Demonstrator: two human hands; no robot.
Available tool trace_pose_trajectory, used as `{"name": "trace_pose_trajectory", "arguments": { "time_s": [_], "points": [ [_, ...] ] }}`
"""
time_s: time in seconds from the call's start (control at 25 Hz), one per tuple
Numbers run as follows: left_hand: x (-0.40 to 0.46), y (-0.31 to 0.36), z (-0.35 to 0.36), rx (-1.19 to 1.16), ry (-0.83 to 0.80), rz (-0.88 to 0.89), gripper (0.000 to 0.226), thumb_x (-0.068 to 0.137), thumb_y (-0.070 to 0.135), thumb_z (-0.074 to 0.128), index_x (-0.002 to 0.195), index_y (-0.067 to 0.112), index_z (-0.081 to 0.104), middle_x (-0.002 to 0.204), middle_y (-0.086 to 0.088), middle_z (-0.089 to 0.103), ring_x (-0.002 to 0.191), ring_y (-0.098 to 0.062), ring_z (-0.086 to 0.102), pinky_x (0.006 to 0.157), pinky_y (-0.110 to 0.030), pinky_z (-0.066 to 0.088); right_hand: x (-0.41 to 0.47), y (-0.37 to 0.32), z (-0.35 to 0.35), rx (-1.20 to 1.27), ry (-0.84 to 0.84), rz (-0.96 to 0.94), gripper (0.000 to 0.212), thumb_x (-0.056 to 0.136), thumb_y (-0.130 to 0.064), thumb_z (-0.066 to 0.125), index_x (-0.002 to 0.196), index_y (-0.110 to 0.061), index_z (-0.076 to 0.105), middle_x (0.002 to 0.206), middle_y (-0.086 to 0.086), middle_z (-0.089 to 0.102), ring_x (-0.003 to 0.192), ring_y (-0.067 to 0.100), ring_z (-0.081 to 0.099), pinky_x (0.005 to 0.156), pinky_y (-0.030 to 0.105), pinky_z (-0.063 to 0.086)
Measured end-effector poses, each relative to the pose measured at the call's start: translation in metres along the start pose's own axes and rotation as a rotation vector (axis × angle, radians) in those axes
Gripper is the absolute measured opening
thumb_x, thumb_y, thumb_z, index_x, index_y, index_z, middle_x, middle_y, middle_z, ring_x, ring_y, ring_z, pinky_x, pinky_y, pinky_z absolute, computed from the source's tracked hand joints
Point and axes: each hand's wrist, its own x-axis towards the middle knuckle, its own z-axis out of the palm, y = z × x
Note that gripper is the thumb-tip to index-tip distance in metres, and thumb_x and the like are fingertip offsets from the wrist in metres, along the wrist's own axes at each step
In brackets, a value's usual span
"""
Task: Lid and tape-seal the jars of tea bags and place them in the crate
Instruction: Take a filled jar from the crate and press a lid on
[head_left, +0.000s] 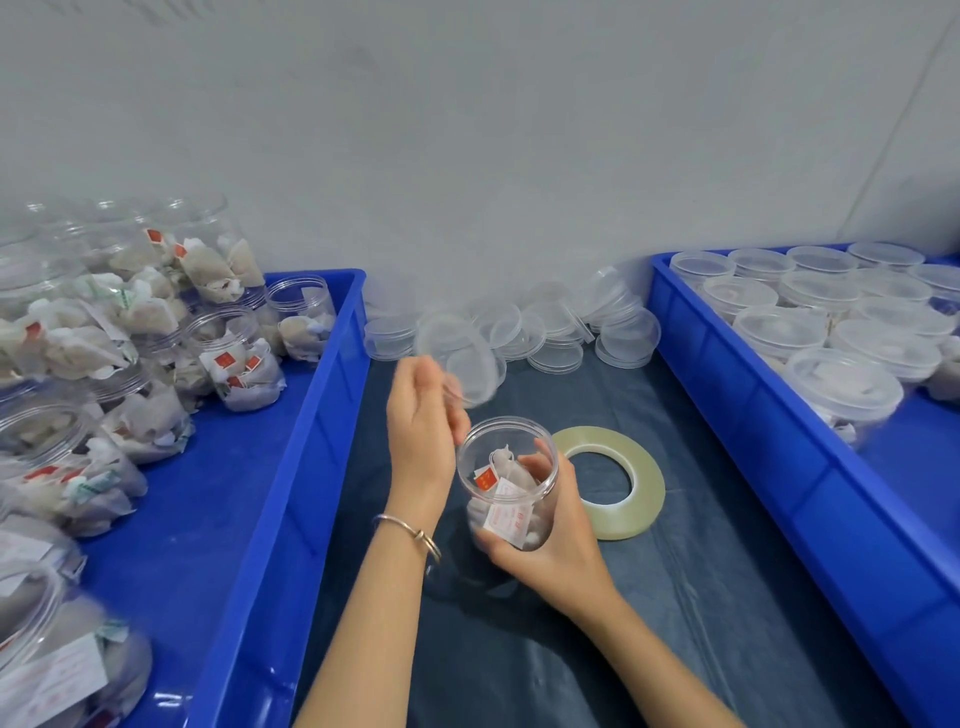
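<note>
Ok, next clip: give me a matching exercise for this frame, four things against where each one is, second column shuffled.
Things:
1. open jar
2. loose lid
3. tape roll
4. lidded jars

Places:
A. lying flat on the dark mat
B. in the blue crate on the right
C. held in the right hand
D. held in the left hand, above the jar

Pairs: 1-C, 2-D, 3-A, 4-B. The right hand grips the jar from the side; the left hand holds the lid by its edge.
</note>
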Motion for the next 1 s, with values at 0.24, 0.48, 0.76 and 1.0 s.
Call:
{"name": "trace_pose_trajectory", "arguments": {
  "time_s": [0.24, 0.48, 0.76, 1.0],
  "points": [
    [-0.01, 0.033, 0.006, 0.155, -0.5, -0.113, 0.039, 0.103, 0.022, 0.035, 0.079, -0.001, 0.056, 0.058, 0.006, 0.059, 0.054, -0.001, 0.05, 0.054, -0.008, 0.038, 0.026, -0.067, -0.04, -0.03, 0.005, -0.087, 0.09, 0.074, -0.054, 0.061, 0.143, -0.052, 0.003, 0.155, -0.016, 0.012, 0.142, 0.001, 0.017, 0.116, 0.032, 0.023],
    [-0.016, 0.005, 0.0, 0.495, -0.323, 0.167, 0.027, 0.097, 0.023, 0.051, 0.082, 0.003, 0.064, 0.086, 0.004, 0.055, 0.082, -0.007, 0.052, 0.074, -0.02, 0.043, 0.053, -0.091, -0.036, -0.809, -0.274, -0.141, 0.07, 0.09, -0.045, 0.055, 0.149, -0.026, 0.023, 0.148, -0.006, 0.034, 0.136, 0.014, 0.031, 0.11, 0.033, 0.03],
    [-0.04, -0.04, -0.05, -0.248, -0.612, -0.214, 0.072, 0.08, 0.036, 0.06, 0.144, 0.015, 0.032, 0.146, -0.003, 0.045, 0.132, -0.015, 0.046, 0.106, -0.034, 0.041, 0.055, -0.094, -0.017, -1.161, -0.315, -0.25, 0.063, 0.092, -0.059, 0.039, 0.147, -0.029, 0.031, 0.147, -0.007, 0.038, 0.133, 0.017, 0.032, 0.104, 0.036, 0.028],
    [-0.045, -0.045, -0.021, 0.465, -0.581, 0.006, 0.083, 0.043, 0.014, 0.089, 0.115, 0.021, 0.049, 0.09, 0.012, 0.064, 0.075, 0.005, 0.064, 0.067, -0.006, 0.044, 0.048, -0.087, 0.002, -1.222, -0.291, -0.277, 0.057, 0.095, -0.053, 0.04, 0.145, -0.026, 0.037, 0.144, -0.005, 0.043, 0.132, 0.018, 0.036, 0.103, 0.037, 0.028]
  ]
}}
